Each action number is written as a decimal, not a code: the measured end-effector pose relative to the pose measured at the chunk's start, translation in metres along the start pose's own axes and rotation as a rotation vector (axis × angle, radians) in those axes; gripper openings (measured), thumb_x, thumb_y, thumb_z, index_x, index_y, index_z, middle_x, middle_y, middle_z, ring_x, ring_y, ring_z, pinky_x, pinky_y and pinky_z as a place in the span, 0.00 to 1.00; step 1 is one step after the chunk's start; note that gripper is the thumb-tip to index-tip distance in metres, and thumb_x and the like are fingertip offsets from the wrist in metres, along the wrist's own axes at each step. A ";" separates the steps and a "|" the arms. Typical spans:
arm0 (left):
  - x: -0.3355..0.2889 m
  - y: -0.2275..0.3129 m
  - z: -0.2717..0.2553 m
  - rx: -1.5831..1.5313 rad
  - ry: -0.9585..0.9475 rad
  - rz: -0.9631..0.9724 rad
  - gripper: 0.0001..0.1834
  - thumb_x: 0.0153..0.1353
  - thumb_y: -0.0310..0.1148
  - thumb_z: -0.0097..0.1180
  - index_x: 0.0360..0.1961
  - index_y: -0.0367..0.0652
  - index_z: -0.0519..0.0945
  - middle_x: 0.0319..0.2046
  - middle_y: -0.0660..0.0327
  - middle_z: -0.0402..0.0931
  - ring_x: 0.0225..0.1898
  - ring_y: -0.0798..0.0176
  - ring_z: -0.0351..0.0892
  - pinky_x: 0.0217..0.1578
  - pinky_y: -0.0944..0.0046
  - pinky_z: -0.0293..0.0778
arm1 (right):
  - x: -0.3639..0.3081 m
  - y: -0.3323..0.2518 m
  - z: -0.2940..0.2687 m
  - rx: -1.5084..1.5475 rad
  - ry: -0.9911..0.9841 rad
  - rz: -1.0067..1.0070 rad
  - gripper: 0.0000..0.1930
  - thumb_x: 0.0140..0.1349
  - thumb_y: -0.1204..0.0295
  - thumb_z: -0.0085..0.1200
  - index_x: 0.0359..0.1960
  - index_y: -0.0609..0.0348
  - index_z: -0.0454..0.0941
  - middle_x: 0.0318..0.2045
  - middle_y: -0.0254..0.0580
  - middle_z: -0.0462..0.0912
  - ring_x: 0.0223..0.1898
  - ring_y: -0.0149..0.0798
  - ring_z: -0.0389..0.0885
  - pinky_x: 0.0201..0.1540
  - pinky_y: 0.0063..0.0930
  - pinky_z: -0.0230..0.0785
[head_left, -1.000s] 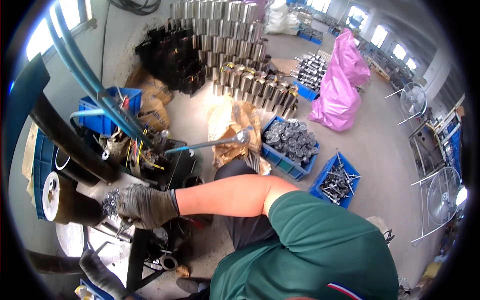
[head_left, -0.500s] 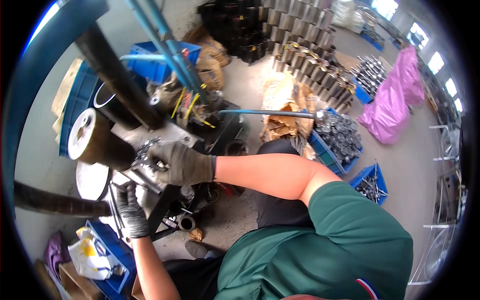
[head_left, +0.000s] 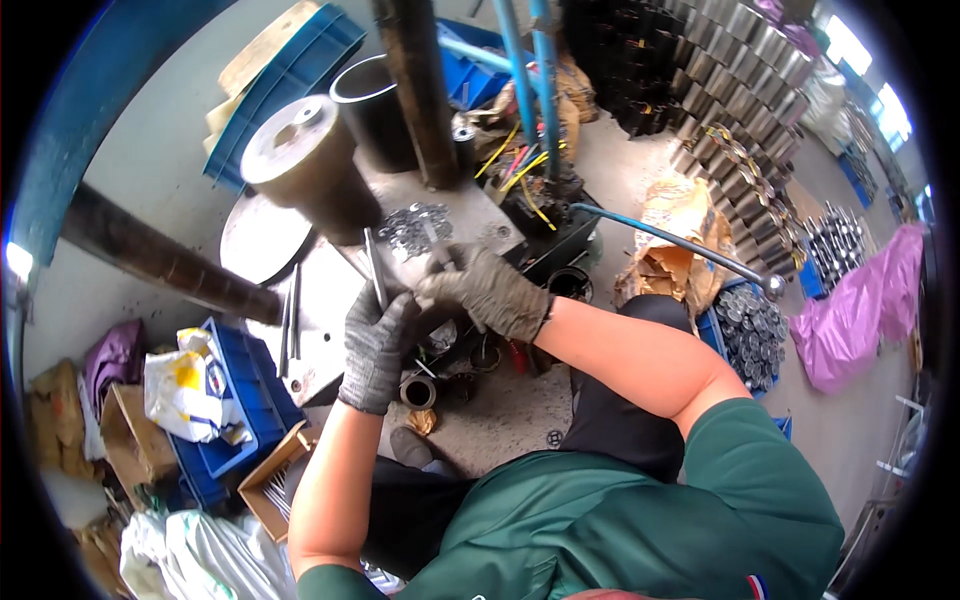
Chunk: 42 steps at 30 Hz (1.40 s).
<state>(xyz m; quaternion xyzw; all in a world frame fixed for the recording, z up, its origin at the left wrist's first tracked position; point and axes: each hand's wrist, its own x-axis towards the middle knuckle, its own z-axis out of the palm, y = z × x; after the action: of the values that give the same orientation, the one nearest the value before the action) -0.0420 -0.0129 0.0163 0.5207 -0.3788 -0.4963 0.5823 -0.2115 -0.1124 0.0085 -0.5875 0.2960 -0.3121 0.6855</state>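
Note:
My left hand (head_left: pixel 375 345), in a grey knit glove, is closed round a slim metal rod (head_left: pixel 374 265) that points up from its fingers. Just right of it, my gloved right hand (head_left: pixel 492 292) has its fingers bent together near the left fingertips. A small grey piece seems to stick up from them, too blurred to name. Beyond both hands, a pile of small dark metal parts (head_left: pixel 412 230) lies on the steel press table (head_left: pixel 478 205). To the left stands the thick press cylinder (head_left: pixel 330 170). Two thin dark rods (head_left: pixel 290 315) lie on the plate beside my left hand.
A dark column (head_left: pixel 418 100) and a blue lever with a ball end (head_left: pixel 680 240) rise around the table. Blue bins, one with round metal parts (head_left: pixel 748 335), stand on the floor. Stacked metal cylinders (head_left: pixel 735 90) are at the back right. An open cardboard box (head_left: pixel 268 480) sits lower left.
The view has swung, so the scene sits further right. My left hand has left the dark rods on the plate and now holds a rod up near the right hand, which has drawn back from the parts.

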 end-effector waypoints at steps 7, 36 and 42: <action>0.012 0.001 -0.026 -0.295 0.060 -0.127 0.07 0.68 0.32 0.60 0.42 0.45 0.75 0.35 0.60 0.83 0.24 0.74 0.73 0.17 0.76 0.66 | -0.019 -0.024 -0.005 0.000 -0.258 0.273 0.31 0.63 0.70 0.63 0.67 0.58 0.68 0.50 0.45 0.81 0.47 0.42 0.84 0.48 0.35 0.81; 0.000 0.006 -0.038 -0.328 0.089 -0.093 0.07 0.68 0.30 0.61 0.40 0.41 0.75 0.26 0.62 0.77 0.19 0.73 0.70 0.16 0.73 0.63 | -0.023 -0.036 0.007 -1.230 -0.055 -0.637 0.30 0.50 0.80 0.58 0.60 0.52 0.81 0.48 0.51 0.81 0.47 0.59 0.80 0.51 0.51 0.73; -0.007 0.030 -0.025 0.122 0.094 -0.017 0.16 0.74 0.36 0.53 0.56 0.37 0.79 0.34 0.61 0.82 0.27 0.74 0.74 0.25 0.74 0.70 | -0.014 -0.032 -0.015 -0.955 0.020 -0.480 0.28 0.54 0.84 0.54 0.60 0.57 0.81 0.40 0.52 0.84 0.41 0.53 0.83 0.47 0.39 0.77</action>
<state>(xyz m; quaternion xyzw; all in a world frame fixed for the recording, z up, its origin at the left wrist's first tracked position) -0.0139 -0.0013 0.0415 0.5813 -0.3761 -0.4522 0.5622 -0.2345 -0.1145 0.0391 -0.8823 0.2688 -0.2961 0.2483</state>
